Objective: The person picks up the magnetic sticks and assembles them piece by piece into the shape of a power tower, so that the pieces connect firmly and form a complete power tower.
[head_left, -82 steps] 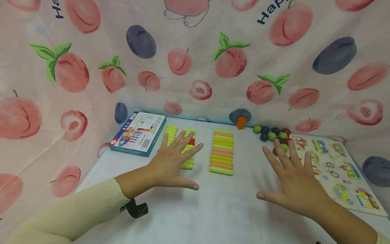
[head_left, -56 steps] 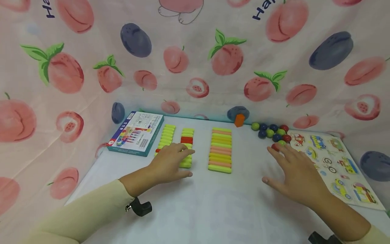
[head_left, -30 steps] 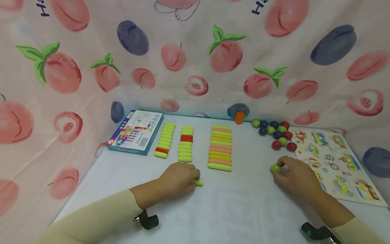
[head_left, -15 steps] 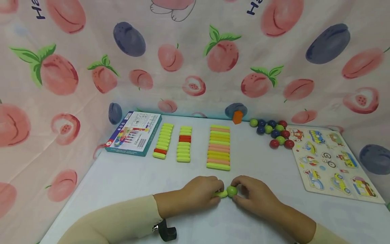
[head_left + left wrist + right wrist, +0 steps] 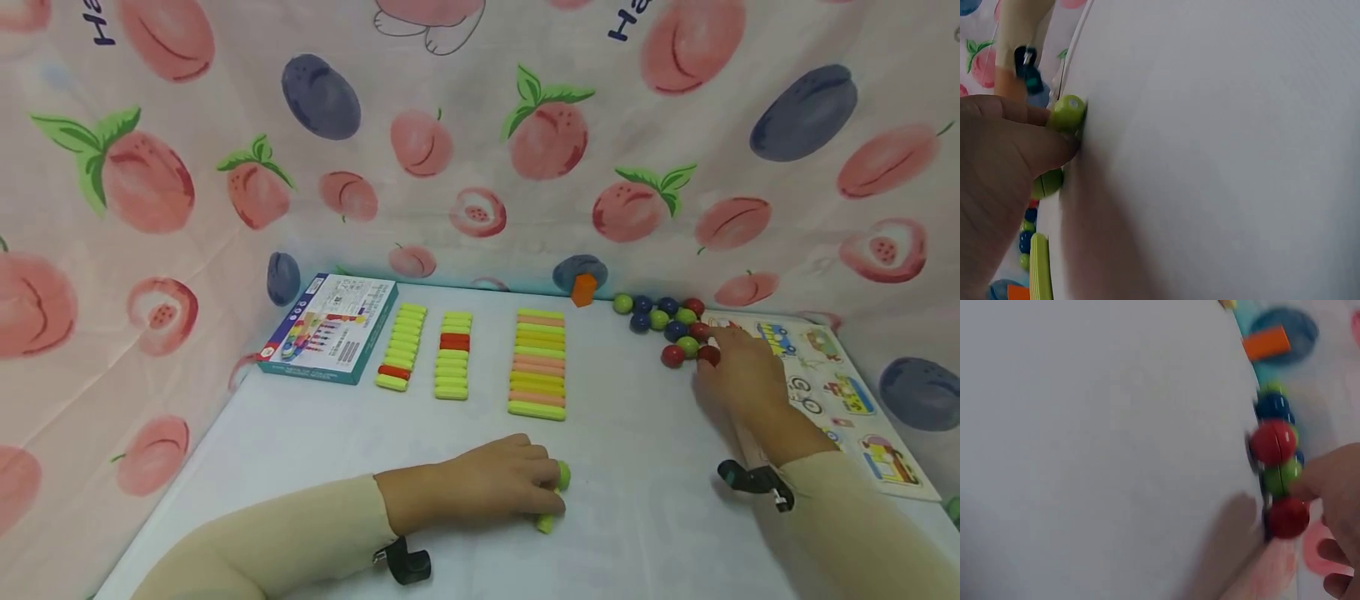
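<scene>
Along the back of the tabletop, against a fruit-printed cloth, stand a flat box on the left and an orange block right of centre. Between the box and the middle lie three rows of sticks: a narrow light-green row with one red stick, a second narrow row with red near its far end, and a wider row of green, yellow and peach. At the right, a cluster of green, blue and red balls crowds beside a picture board, partly covered by the right hand and sleeve. That hand's fingers are at a dark red ball on the cluster's near edge, with other balls close by; whether they grip it cannot be told. The left hand pinches a light-green stick in front of the rows, a green ball at its far side; the fingers hide where the two meet.

Half a second ago the right hand held this green ball to the stick's end; now it is away at the cluster, and the stick, sideways then, points toward the person. The rows, box and block have stayed put.
</scene>
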Demonstrator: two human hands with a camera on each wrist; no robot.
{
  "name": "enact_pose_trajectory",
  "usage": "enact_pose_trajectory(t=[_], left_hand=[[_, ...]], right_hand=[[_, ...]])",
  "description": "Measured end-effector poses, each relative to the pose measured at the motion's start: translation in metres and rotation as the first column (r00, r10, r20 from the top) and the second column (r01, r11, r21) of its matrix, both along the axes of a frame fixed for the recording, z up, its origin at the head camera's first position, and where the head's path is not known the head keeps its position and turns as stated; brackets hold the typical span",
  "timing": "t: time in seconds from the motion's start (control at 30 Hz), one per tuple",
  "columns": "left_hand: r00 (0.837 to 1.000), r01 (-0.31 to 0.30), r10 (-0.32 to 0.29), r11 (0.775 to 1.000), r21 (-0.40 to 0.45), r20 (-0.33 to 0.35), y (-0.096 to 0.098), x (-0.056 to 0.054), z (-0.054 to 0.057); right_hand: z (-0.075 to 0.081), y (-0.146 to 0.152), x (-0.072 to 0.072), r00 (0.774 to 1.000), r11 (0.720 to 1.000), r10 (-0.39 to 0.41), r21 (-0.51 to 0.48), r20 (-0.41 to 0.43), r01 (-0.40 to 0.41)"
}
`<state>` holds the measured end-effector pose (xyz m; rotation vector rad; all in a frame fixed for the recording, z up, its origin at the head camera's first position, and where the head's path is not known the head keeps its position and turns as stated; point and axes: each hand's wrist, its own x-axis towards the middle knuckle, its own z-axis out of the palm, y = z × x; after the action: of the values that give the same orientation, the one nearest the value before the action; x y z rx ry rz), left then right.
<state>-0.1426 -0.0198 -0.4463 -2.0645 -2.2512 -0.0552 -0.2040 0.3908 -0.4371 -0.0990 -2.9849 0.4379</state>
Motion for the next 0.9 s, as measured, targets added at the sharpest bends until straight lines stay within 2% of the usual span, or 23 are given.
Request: enact_pose_trajectory(t=[0.1,0.23,0.3,0.4,0.47,0.57,0.63,0.7,0.83,0.9], left_hand=[[0.997,0.006,-0.003,0.999,0.044,-0.081,0.002,0.003,-0.002],[0.99,-0.053,0.061,0.997,0.064,-0.127,0.001,0.007,-0.002],[0.986,-0.113,0.119,0.992,0.057,-0.117,-0.001,0.007,-0.001],[0.971,-0.222,0.224,0.975,0.035,-0.083,-0.002,0.007,0.0],[0.956,-0.287,0.287,0.958,0.019,-0.055,-0.002,0.007,-0.001],[0.935,-0.354,0.354,0.935,0.017,-0.015,0.0,0.009,-0.001],[0.924,-0.383,0.383,0.923,0.022,0.026,0.002,0.01,0.0],[0.913,-0.406,0.404,0.913,0.027,0.061,0.006,0.012,0.0],[0.894,-0.438,0.434,0.899,0.019,0.109,0.014,0.016,-0.001],[0.89,-0.446,0.442,0.895,0.012,0.116,0.017,0.018,-0.001]], right_hand=[[-0.004,0.019,-0.012,0.998,1.0,-0.014,0.021,0.066,0.013],[-0.008,0.022,-0.007,0.993,0.999,-0.033,0.026,0.116,0.03],[-0.006,0.016,0.005,0.988,0.999,-0.051,0.023,0.143,0.048],[-0.002,-0.001,0.031,0.978,0.999,-0.042,-0.017,0.205,0.046],[-0.002,-0.02,0.051,0.972,0.998,0.002,-0.062,0.235,0.013],[-0.004,-0.054,0.078,0.96,0.985,0.123,-0.152,0.253,-0.086],[-0.006,-0.079,0.091,0.949,0.962,0.208,-0.224,0.237,-0.155],[-0.008,-0.1,0.102,0.932,0.926,0.298,-0.299,0.207,-0.23],[-0.013,-0.131,0.114,0.892,0.84,0.432,-0.419,0.133,-0.345],[-0.014,-0.141,0.116,0.878,0.812,0.469,-0.435,0.093,-0.388]])
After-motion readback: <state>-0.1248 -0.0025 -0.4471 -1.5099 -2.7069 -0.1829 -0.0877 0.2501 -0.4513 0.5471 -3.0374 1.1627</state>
